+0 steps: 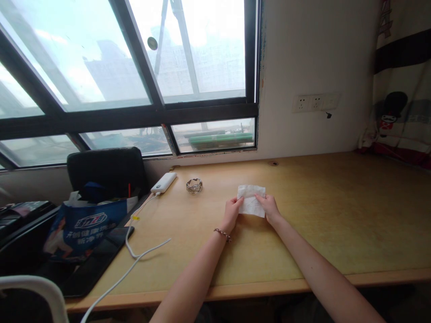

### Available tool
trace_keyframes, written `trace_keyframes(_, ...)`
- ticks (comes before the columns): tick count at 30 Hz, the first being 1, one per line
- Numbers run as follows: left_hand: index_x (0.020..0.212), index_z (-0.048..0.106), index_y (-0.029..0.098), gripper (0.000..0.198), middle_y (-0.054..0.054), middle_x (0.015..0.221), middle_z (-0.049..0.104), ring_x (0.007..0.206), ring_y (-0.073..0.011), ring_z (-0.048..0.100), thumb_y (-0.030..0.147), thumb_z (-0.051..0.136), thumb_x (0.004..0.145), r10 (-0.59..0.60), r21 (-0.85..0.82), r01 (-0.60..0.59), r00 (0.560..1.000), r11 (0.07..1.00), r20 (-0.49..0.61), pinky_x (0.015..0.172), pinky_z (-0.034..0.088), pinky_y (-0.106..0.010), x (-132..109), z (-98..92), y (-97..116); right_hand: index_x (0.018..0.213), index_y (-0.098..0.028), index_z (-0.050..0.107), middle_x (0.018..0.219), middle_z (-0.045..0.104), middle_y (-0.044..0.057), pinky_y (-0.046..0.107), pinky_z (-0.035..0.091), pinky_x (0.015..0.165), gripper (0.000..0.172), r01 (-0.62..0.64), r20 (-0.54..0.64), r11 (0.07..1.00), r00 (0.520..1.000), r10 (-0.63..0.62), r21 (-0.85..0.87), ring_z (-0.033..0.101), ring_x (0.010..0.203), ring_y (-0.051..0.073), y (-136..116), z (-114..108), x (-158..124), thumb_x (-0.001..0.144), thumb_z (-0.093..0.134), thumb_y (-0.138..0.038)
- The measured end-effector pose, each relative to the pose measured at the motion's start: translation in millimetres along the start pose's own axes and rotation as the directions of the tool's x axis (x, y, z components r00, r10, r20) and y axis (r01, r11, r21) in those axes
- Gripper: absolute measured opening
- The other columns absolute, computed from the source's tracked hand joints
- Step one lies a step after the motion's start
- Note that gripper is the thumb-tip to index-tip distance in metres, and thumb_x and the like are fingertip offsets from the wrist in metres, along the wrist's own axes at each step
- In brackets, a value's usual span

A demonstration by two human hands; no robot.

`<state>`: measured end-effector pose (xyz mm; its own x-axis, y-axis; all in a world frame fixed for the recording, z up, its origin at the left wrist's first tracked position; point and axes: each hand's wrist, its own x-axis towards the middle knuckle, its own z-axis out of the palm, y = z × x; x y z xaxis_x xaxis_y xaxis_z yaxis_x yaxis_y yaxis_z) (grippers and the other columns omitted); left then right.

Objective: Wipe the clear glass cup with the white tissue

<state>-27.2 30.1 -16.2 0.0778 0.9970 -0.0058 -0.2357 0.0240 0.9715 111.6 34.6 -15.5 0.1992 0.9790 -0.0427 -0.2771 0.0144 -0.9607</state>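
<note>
A white, lightly creased tissue (pixel 251 205) is held up above the desk between my two hands. My left hand (pixel 232 210) pinches its left edge, thumb on top. On the other side, my right hand (pixel 269 206) grips the right edge with its thumb laid over the front. The fingers behind the tissue are hidden. A braided bracelet (pixel 222 234) circles my left wrist. Farther back on the desk, to the left of my hands, sits a silver openwork metal bracelet (pixel 194 185).
A white power bank (pixel 164 183) with a white cable (pixel 134 256) lies along the left of the wooden desk (pixel 336 215). Beyond that edge are a blue bag (pixel 90 226) and a black chair (pixel 106 166). A window and a wall with sockets (pixel 315 102) stand behind.
</note>
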Motion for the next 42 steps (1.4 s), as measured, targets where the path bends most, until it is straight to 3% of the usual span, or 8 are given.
trace_keyframes(8, 0.074, 0.066, 0.009, 0.044, -0.003, 0.056, 0.059, 0.053, -0.0132, 0.052, 0.05, 0.063, 0.06, -0.009, -0.012, 0.008, 0.998, 1.0, -0.069, 0.047, 0.037, -0.021, 5, -1.0, -2, 0.057, -0.013, 0.056, 0.052, 0.063, 0.005, 0.023, 0.043, 0.043, 0.038, -0.006, -0.006, 1.0, 1.0, 0.006, 0.009, 0.059, 0.048, 0.017, 1, -1, 2, 0.061, 0.061, -0.051)
trace_keyframes(16, 0.068, 0.064, 0.009, 0.037, -0.001, 0.053, 0.056, 0.045, -0.0088, 0.046, 0.046, 0.062, 0.061, 0.044, 0.037, -0.04, 0.993, 0.999, -0.11, 0.043, 0.033, -0.02, 7, -4.2, 0, 0.068, -0.01, 0.061, 0.061, 0.066, 0.007, 0.025, 0.049, 0.051, 0.024, -0.077, 0.101, 0.993, 0.993, 0.068, 0.09, 0.062, 0.055, 0.018, -1, 3, -2, 0.059, 0.066, -0.032)
trace_keyframes(20, 0.073, 0.062, 0.009, 0.034, -0.002, 0.052, 0.057, 0.04, -0.007, 0.045, 0.042, 0.057, 0.066, 0.135, 0.104, -0.117, 0.974, 0.988, -0.182, 0.04, 0.031, -0.019, 18, -24.8, 12, 0.068, -0.011, 0.061, 0.062, 0.067, 0.006, 0.027, 0.051, 0.054, 0.018, -0.07, 0.009, 0.988, 0.998, 0.07, 0.135, 0.064, 0.059, 0.019, -3, -1, 2, 0.059, 0.066, -0.026)
trace_keyframes(23, 0.077, 0.06, 0.009, 0.033, -0.006, 0.058, 0.062, 0.041, -0.0088, 0.049, 0.041, 0.051, 0.07, 0.2, 0.213, -0.136, 0.926, 0.968, -0.319, 0.041, 0.035, -0.02, 27, -58.8, 26, 0.066, -0.012, 0.061, 0.061, 0.067, 0.006, 0.028, 0.052, 0.054, 0.013, -0.11, -0.026, 0.983, 0.993, 0.115, 0.148, 0.064, 0.059, 0.02, -4, -3, 4, 0.059, 0.065, -0.022)
trace_keyframes(27, 0.093, 0.058, 0.011, 0.033, -0.005, 0.063, 0.063, 0.042, -0.0105, 0.052, 0.038, 0.045, 0.077, 0.379, 0.578, -0.024, 0.777, 0.816, -0.503, 0.046, 0.037, -0.022, 33, -117.4, 42, 0.066, -0.012, 0.062, 0.063, 0.068, 0.007, 0.029, 0.053, 0.057, 0.011, -0.175, 0.001, 0.975, 0.984, 0.176, 0.139, 0.064, 0.06, 0.021, -7, -2, 0, 0.059, 0.063, -0.019)
trace_keyframes(30, 0.114, 0.049, 0.013, 0.042, -0.006, 0.071, 0.065, 0.053, -0.015, 0.057, 0.037, 0.046, 0.079, 0.491, 0.776, 0.115, 0.714, 0.62, -0.498, 0.053, 0.038, -0.024, 36, -150.9, 49, 0.066, -0.013, 0.062, 0.064, 0.068, 0.007, 0.03, 0.053, 0.057, 0.01, -0.197, 0.037, 0.974, 0.98, 0.194, 0.114, 0.065, 0.061, 0.022, -9, 2, -5, 0.06, 0.063, -0.02)
trace_keyframes(34, 0.116, 0.048, 0.018, 0.045, -0.008, 0.074, 0.065, 0.071, -0.0225, 0.06, 0.041, 0.05, 0.077, 0.484, 0.897, 0.208, 0.783, 0.389, -0.392, 0.059, 0.039, -0.027, 45, -170.8, 52, 0.068, -0.012, 0.063, 0.065, 0.068, 0.009, 0.029, 0.053, 0.058, 0.013, -0.204, 0.086, 0.976, 0.977, 0.197, 0.081, 0.065, 0.063, 0.022, -9, 6, -9, 0.062, 0.062, -0.023)
trace_keyframes(42, 0.108, 0.052, 0.018, 0.034, -0.009, 0.08, 0.066, 0.076, -0.0231, 0.06, 0.03, 0.052, 0.075, 0.468, 0.947, 0.16, 0.839, 0.279, -0.279, 0.067, 0.041, -0.028, 59, -182.1, 43, 0.068, -0.011, 0.063, 0.065, 0.068, 0.009, 0.03, 0.052, 0.057, 0.017, -0.187, 0.09, 0.98, 0.979, 0.181, 0.063, 0.065, 0.061, 0.022, -6, 2, -5, 0.062, 0.064, -0.027)
